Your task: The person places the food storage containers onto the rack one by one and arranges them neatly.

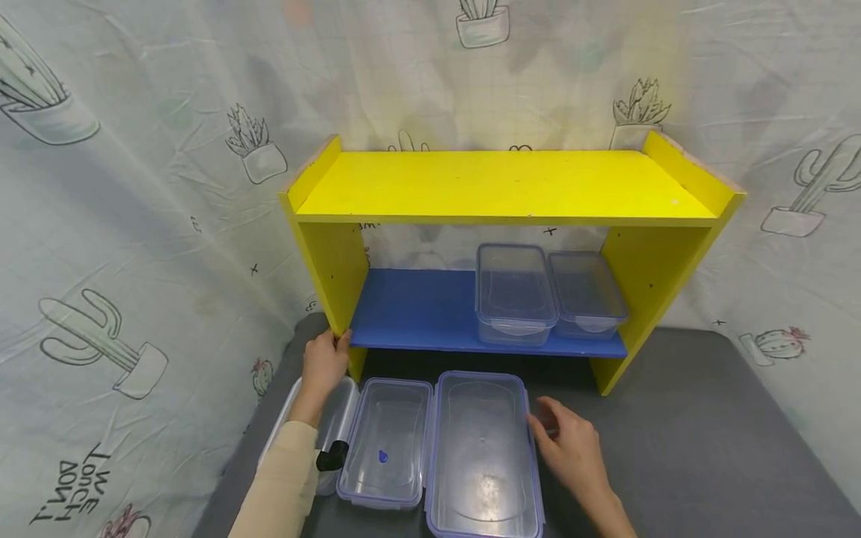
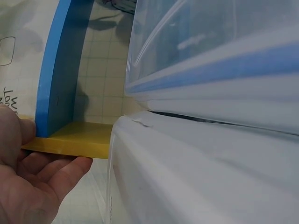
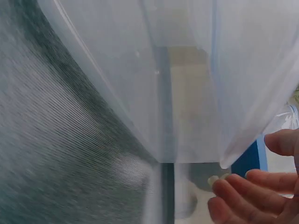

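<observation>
A yellow shelf unit with a blue lower board stands on the dark table. My left hand grips the lower front edge of its left side panel; in the left wrist view the thumb and curled fingers lie on either side of the yellow panel. Beside the right edge of a large clear container is my right hand, its fingers loosely bent and holding nothing. Whether a fingertip touches the container I cannot tell. A medium lidded container lies directly left of the large one.
Another clear container sits at the far left, partly hidden by my left arm. Two lidded containers, one taller and one lower, stand on the right of the blue board. A patterned cloth hangs behind the dark table.
</observation>
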Demonstrator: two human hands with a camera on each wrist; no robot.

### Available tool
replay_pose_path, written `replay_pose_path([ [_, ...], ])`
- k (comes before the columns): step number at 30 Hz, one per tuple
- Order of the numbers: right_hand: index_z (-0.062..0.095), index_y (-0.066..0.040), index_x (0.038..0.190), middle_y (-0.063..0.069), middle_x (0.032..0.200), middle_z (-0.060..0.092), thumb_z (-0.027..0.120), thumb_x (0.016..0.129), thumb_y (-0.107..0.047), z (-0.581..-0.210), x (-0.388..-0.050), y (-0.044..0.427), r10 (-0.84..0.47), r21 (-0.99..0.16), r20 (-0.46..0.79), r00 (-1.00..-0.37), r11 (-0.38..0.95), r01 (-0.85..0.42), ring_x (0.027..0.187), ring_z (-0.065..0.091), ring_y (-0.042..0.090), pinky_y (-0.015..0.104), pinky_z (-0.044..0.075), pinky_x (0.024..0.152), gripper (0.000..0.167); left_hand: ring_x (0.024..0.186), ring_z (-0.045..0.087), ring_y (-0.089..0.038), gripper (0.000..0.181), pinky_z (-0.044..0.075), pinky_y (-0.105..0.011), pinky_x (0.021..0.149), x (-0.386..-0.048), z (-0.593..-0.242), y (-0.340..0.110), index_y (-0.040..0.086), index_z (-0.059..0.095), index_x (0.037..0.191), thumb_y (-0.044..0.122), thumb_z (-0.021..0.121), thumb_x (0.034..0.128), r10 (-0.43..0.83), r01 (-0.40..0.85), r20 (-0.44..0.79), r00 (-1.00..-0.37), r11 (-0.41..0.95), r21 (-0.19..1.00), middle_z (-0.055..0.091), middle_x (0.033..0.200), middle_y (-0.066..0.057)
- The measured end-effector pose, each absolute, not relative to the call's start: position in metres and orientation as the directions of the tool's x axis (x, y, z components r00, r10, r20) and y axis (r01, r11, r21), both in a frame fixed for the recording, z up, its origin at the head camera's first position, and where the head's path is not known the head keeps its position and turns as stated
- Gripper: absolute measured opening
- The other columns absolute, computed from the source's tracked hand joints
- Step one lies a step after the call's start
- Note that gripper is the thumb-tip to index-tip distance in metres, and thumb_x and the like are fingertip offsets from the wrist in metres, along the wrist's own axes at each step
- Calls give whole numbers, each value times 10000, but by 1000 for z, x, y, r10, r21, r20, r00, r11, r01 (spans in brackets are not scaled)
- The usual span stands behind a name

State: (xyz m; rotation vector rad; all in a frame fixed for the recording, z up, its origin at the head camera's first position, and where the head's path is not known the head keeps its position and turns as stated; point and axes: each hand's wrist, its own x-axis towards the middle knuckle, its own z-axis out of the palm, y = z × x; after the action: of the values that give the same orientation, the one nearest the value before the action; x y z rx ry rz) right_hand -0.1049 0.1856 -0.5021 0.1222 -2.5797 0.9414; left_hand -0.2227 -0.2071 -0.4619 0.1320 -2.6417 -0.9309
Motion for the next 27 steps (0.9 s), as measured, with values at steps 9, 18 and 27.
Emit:
replay_pose_path([
  [9,642,-15,1171,28,903,747,710,891,-264,-512,-98,185,81,-659,259,-962,744,-115,743,716,176,333,555,656,381,578,550,-253,284,420,-340,524,-222,-461,-206,20,588,849,262,549,993,-199,14,276,-940,787,617,568,660,-127],
  [18,611,28,1217,71,977,748,662,927,-246,-523,-91,184,87,-743,212,-973,661,-103,860,715,211,300,560,735,402,533,517,-232,254,391,-332,491,-221,-460,-206,14,573,810,208,565,973,-191,66,346,-919,789,610,538,612,-110],
  [27,661,-76,1241,88,1098,732,572,978,-329,-530,-76,186,65,-817,5,-998,576,33,831,681,41,245,527,747,376,581,548,-257,289,416,-341,530,-221,-460,-207,16,587,847,261,545,994,-195,16,275,-941,789,614,572,665,-132],
])
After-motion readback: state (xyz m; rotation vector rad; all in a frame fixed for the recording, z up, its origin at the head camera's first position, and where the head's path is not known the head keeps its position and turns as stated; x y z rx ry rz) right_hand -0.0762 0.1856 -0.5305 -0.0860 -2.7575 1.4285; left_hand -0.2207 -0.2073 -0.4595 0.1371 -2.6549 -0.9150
